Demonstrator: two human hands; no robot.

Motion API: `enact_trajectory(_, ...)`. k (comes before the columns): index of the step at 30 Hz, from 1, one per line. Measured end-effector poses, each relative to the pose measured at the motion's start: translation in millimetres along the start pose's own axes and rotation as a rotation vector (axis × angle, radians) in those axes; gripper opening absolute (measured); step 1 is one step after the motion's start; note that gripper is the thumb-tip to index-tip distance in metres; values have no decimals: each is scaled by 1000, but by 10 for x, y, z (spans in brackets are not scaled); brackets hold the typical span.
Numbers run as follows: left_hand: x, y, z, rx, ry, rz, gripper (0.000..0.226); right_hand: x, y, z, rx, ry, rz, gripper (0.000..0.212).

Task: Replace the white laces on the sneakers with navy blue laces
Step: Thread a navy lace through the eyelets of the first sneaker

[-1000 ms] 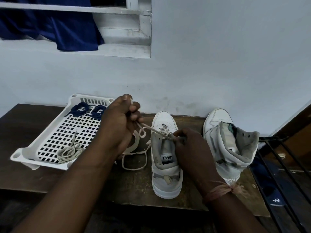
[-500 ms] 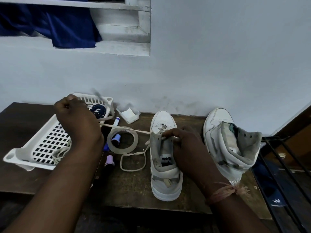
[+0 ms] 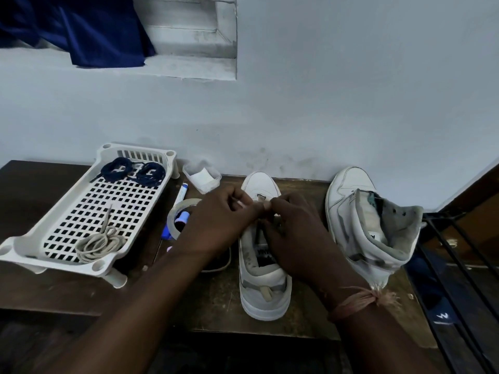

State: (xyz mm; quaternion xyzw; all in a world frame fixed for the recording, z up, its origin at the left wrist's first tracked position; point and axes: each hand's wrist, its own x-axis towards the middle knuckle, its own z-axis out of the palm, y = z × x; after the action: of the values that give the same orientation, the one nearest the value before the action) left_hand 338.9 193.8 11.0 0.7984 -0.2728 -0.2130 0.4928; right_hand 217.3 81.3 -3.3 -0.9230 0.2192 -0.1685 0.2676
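Observation:
A white sneaker [image 3: 263,290] stands on the dark table, toe to the wall. My left hand [image 3: 216,225] and my right hand [image 3: 294,236] meet over its eyelets, fingers curled and pinching the white lace [image 3: 260,198] near the toe. A loop of that lace [image 3: 225,261] lies on the table beside the shoe. A second white sneaker [image 3: 361,220] without a lace leans at the right. Two coiled navy blue laces [image 3: 135,171] lie at the far end of the white basket [image 3: 29,238]. A removed white lace [image 3: 100,242] is bundled at its near end.
A roll of clear tape [image 3: 178,211], a marker [image 3: 181,194] and a small clear box [image 3: 202,175] sit between the basket and the sneaker. A black metal rack [image 3: 459,252] stands at the right. The wall runs close behind the table.
My left hand, which had pulled the lace out to the left over the basket, has come back to the sneaker. Both hands now pinch the lace at the eyelets near the toe.

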Motion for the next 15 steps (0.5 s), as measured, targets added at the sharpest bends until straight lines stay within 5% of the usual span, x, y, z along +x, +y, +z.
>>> enact_trajectory(5, 29, -114, -98, -45, -76, -152, 34, 6, -43, -2, 36, 261, 228, 19)
enact_trajectory(8, 39, -165, -103, -205, -117, -281, 36, -16, -35, -31, 20, 274, 368, 13)
enact_trajectory(10, 55, -180, -102, -248, -133, -330, 37, -20, -28, -20, -2, 234, 277, 7)
enact_trajectory(13, 83, -199, -85, -268, -136, -340, 25, 21, -5, 0, -59, 157, 27, 38)
enact_trajectory(15, 91, -210, -77, -279, -140, -348, 16, 34, 11, 9, -143, 70, -6, 27)
